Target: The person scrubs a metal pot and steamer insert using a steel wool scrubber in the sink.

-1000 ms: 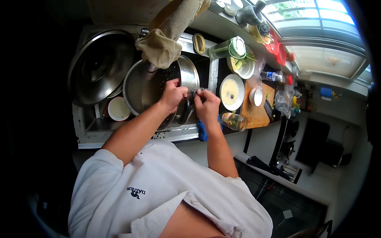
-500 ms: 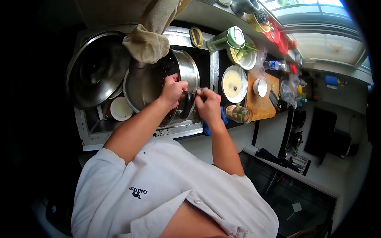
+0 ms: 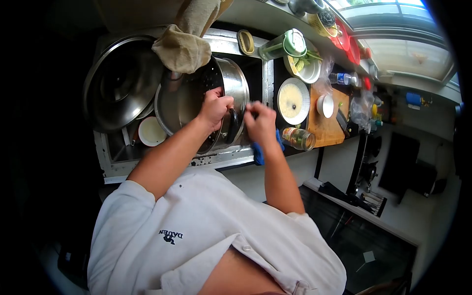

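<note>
A stainless-steel steamer pot [image 3: 235,81] with holes in its base is tipped on its side over the sink. My left hand [image 3: 215,110] is closed around its edge, beside the black side handle [image 3: 232,126]. At the pot's outer wall, my right hand [image 3: 260,120] is closed on what looks like a small grey scourer, mostly hidden by the fingers and blurred. Behind the steamer pot, a wide metal pan [image 3: 169,110] sits in the sink. A large steel lid or bowl [image 3: 110,105] leans at the left.
A beige cloth [image 3: 182,51] hangs over the sink [image 3: 231,160]. On the right counter are a fluted white dish [image 3: 307,105], a glass jar [image 3: 300,139], a cutting board [image 3: 324,130] with a small white bowl [image 3: 325,105], and a green-lidded container [image 3: 285,46]. A blue cloth [image 3: 259,155] lies at the sink's edge.
My right hand has shifted slightly along the outer wall of the steamer pot, its fingers now more blurred. My left hand keeps its hold; the whole view has shifted a little.
</note>
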Demonstrator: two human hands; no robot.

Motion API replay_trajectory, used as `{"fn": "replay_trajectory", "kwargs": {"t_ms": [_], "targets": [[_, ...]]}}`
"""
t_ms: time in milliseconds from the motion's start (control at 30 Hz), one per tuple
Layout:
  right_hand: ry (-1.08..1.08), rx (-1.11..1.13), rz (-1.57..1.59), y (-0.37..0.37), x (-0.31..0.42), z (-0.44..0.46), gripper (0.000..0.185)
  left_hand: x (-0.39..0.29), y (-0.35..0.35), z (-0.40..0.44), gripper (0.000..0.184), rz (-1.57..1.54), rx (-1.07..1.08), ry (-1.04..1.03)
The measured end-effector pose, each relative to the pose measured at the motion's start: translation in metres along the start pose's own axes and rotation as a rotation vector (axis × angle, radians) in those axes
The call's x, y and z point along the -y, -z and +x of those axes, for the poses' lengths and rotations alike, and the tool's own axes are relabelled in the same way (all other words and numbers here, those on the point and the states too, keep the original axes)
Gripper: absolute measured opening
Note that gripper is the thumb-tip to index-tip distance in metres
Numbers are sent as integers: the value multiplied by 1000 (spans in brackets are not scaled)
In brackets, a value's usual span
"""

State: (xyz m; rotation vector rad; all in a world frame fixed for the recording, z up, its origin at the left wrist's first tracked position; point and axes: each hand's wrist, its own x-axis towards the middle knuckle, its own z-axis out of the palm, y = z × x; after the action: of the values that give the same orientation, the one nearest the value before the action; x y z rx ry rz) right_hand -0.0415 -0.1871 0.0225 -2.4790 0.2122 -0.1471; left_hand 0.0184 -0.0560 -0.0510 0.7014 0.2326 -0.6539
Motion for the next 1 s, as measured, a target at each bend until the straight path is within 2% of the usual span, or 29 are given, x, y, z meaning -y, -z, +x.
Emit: {"fn": "replay_trajectory", "kwargs": {"t_ms": [67, 167, 200, 333, 433, 533, 567, 600, 700, 800, 867, 967, 1000], "targets": [[-29, -21, 25, -4, -3, -28, 7, -1, -1, 1, 11, 6, -4, -1], [-36, -96, 73, -8, -7, 7, 11, -2, 0, -4, 11, 1, 25, 7], [29, -119, 27, -13, -12, 35, 14, -3, -2, -4, 11, 2, 31, 0], [-69, 98, -61, -27, -18, 120, 16, -6, 1, -2, 10, 11, 33, 2], [54, -9, -88, -20, -11, 86, 13, -13, -3, -8, 10, -9, -2, 10], [6, -91, 79, -8, -5, 3, 6, -4, -5, -2, 11, -31, -6, -1], [30, -86, -2, -10, -15, -23, 5, 0, -2, 1, 11, -6, 0, 7], [131, -216, 67, -17, -13, -40, 4, 2, 0, 2, 11, -6, 3, 3], [79, -252, 63, -23, -16, -35, 4, 1, 0, 1, 11, 8, 11, 8], [29, -204, 72, -22, -16, 40, 9, -9, -5, -7, 11, 18, 25, 34], [94, -120, -11, -25, -22, 79, 14, -13, -4, -7, 12, 13, 48, 23], [169, -212, 21, -26, -22, 52, 13, -15, -8, -8, 15, -22, 18, 40], [80, -210, 53, -18, -12, 24, 12, -12, -8, -6, 15, -44, -3, 29]]}}
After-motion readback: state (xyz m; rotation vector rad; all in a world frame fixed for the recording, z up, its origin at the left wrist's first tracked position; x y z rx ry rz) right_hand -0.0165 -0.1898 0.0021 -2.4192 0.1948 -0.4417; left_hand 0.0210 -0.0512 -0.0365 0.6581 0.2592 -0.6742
